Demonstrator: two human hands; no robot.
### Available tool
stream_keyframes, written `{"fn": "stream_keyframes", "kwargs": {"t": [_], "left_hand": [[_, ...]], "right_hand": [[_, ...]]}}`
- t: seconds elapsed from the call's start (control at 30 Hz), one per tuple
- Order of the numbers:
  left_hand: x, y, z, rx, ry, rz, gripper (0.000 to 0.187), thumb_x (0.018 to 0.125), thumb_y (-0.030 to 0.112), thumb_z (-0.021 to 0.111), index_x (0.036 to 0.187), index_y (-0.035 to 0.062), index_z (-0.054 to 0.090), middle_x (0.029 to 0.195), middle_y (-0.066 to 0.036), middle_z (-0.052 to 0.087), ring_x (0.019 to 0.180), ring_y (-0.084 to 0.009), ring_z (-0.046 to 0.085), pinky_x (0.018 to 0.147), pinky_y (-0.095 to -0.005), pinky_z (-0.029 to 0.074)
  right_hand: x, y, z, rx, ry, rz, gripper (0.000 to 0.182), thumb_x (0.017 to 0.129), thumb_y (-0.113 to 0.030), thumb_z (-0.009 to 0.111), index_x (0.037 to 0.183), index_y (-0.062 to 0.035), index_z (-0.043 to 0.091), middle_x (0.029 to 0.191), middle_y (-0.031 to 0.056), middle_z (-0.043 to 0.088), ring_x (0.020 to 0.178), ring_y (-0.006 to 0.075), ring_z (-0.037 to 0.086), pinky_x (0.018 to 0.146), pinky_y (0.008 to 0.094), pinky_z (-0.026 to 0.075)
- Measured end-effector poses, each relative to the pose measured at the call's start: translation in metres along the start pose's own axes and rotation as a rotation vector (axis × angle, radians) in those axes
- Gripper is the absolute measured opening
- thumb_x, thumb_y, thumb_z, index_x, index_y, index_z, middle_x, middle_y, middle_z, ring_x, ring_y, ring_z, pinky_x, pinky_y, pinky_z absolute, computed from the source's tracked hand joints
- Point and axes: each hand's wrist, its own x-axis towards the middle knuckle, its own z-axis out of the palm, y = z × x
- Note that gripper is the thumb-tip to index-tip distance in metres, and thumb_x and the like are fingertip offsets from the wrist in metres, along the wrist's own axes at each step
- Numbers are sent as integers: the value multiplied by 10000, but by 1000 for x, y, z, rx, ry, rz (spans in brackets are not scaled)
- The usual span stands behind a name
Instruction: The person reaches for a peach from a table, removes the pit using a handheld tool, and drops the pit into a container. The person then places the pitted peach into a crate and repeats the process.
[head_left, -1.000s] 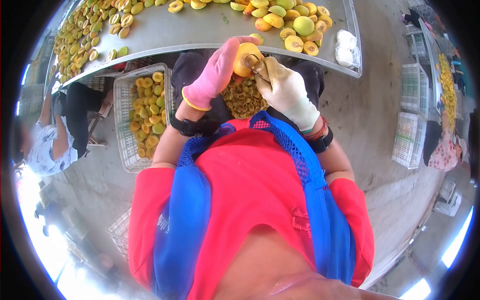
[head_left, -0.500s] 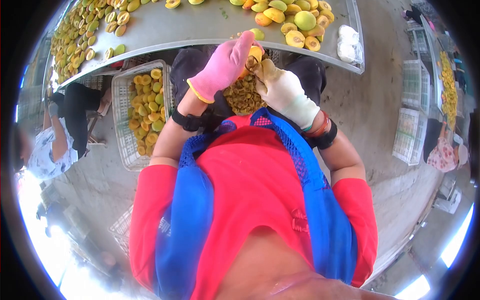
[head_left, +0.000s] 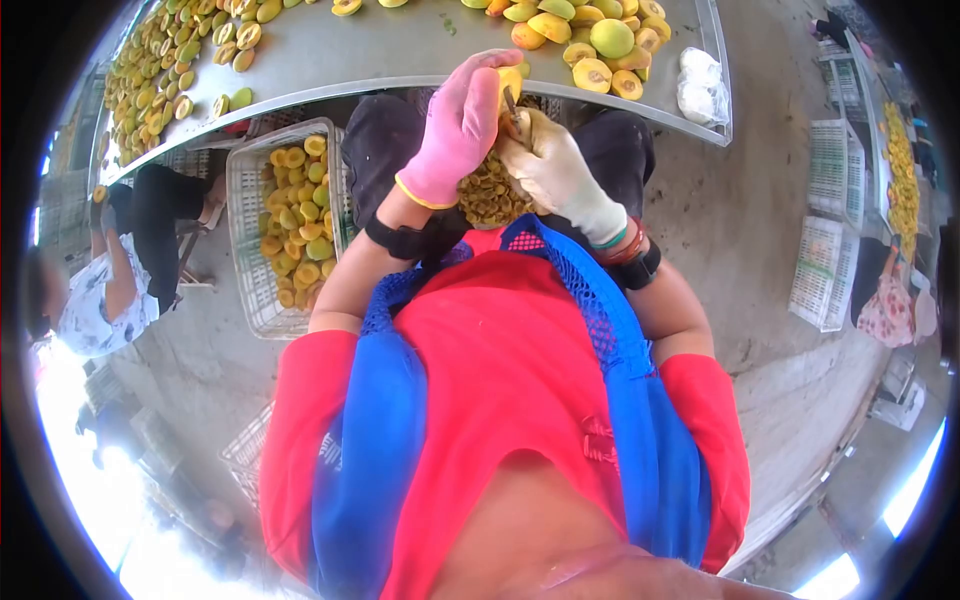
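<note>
My left hand [head_left: 460, 130], in a pink glove, is closed around a yellow peach half [head_left: 511, 82] just below the table edge. My right hand [head_left: 555, 168], in a whitish glove, grips a small dark metal pitting tool [head_left: 512, 106] whose tip is against or very near the fruit. The tool's handle is hidden in the fist. Below both hands, between my knees, lies a heap of brownish-yellow pits and scraps [head_left: 490, 197]. Its container is mostly hidden.
A metal table [head_left: 390, 50] ahead bears many halved peaches [head_left: 150, 75] and a pile [head_left: 610, 40] at right. White plastic bundles [head_left: 700, 85] lie at its corner. A crate [head_left: 240, 230] of peach halves stands left. Other people [head_left: 105, 300] sit at both sides.
My left hand has turned more upright, with its fingers extended behind the fruit. My right hand has shifted slightly left and up, and the tool's dark metal shows more clearly.
</note>
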Motion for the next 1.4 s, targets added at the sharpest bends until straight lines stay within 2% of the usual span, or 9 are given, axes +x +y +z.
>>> {"fn": "stream_keyframes", "kwargs": {"t": [0.03,0.07,0.17,0.37,0.57,0.77,1.07,1.2,1.4], "left_hand": [[0,-11,2,1,43,82,482,1093,419,422,1207,1,634,998,-64,682,758,-94,597,660,-241,493],[-5,7,5,-227,30,-229,563,1082,495,403,1129,-4,660,998,-98,693,781,-118,621,704,-266,514],[0,21,5,-256,10,-439,841,1014,712,270,1092,-31,657,972,-137,700,828,-176,660,815,-296,528],[7,25,3,-344,17,-601,885,980,759,282,1011,-44,653,937,-178,708,775,-241,692,737,-330,567],[5,14,-8,-349,-123,-492,954,917,825,342,1053,-74,632,998,-203,705,832,-279,718,788,-355,589],[5,14,-8,-255,-124,-312,886,954,774,341,1072,-51,640,1034,-190,715,857,-266,725,747,-324,590],[7,36,-27,-187,-342,-530,745,1037,636,367,993,-25,707,888,-125,739,803,-181,709,684,-276,549],[5,19,-27,-127,-404,-384,670,1082,517,359,982,-56,692,908,-137,735,831,-195,701,789,-321,551],[3,17,-30,-112,-549,-52,400,1071,250,435,1005,-48,693,954,-122,735,907,-198,696,830,-325,549]], "right_hand": [[0,-2,3,162,-39,109,149,938,-101,602,983,10,514,673,48,534,550,176,498,546,361,454],[1,4,4,204,-58,141,143,945,-109,607,1012,-3,538,696,-3,530,581,97,500,529,319,434],[2,16,11,71,-27,-150,120,951,-115,597,1011,-24,546,705,-2,539,579,64,487,511,273,406],[-7,-22,-7,286,-271,344,101,993,-169,563,967,-82,518,664,-26,487,491,73,456,450,250,371],[-15,-27,-1,202,-307,323,125,984,-175,563,935,-93,483,596,-22,450,426,82,403,399,242,308],[-16,-28,6,217,-217,256,165,980,-196,572,892,-96,474,587,-27,433,413,75,384,377,247,287],[-17,-19,-3,405,-448,458,153,994,-185,571,904,-113,470,594,-51,401,414,56,364,384,225,290],[-17,-25,2,131,-396,393,162,993,-197,585,910,-113,473,598,-56,396,420,51,362,383,222,289],[-21,-18,-1,377,-556,511,184,998,-213,601,896,-120,481,610,-58,390,431,51,333,387,240,265]]}}
